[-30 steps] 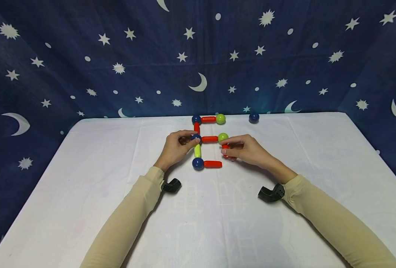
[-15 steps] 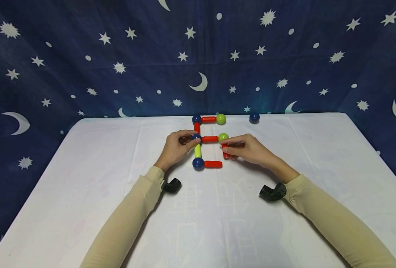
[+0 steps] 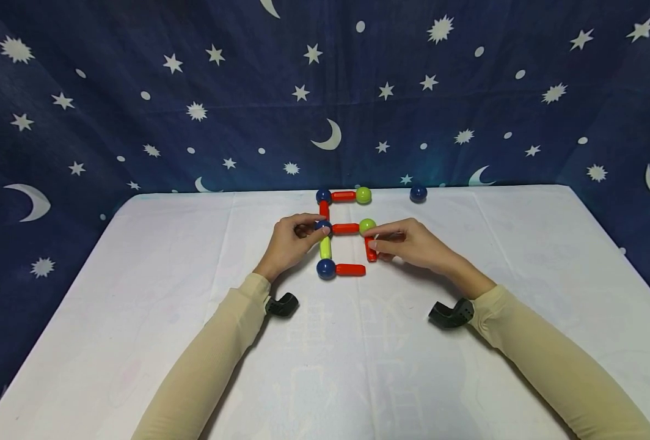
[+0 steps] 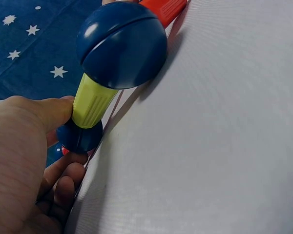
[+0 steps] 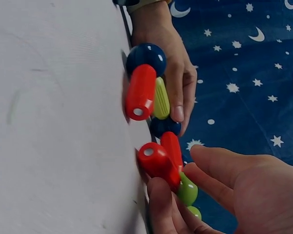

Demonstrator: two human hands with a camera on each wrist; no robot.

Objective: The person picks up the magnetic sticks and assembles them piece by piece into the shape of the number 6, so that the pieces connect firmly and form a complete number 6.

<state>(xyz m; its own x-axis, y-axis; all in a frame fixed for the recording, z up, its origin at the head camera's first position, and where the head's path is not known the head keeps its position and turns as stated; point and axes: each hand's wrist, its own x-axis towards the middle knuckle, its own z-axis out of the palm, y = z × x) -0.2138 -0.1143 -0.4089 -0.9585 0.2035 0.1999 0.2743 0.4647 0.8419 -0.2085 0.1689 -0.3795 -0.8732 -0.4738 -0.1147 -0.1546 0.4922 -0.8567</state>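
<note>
My left hand [image 3: 294, 241] pinches the middle blue ball [image 4: 80, 137] of a magnetic stick-and-ball figure lying on the table. A yellow-green rod [image 4: 93, 101] joins it to the nearer blue ball [image 4: 124, 46], from which a red rod [image 3: 350, 269] points right. Another red rod [image 3: 346, 228] runs from the middle ball to a green ball [image 3: 367, 227]. There my right hand [image 3: 413, 244] holds a short red rod [image 5: 158, 165] between thumb and fingers, its far end at that green ball. Its free end points toward the person, apart from the nearest red rod.
At the figure's far side, a blue ball [image 3: 323, 196], a red rod [image 3: 344, 196] and a green ball [image 3: 363, 195] form a row. One loose blue ball [image 3: 418, 194] sits by the back edge of the white-covered table [image 3: 138, 305]. Behind hangs a starry curtain [image 3: 237, 91].
My right fingers have shifted slightly right and uncover more of the short red rod, which now hangs straighter toward the person. The left hand keeps its place.
</note>
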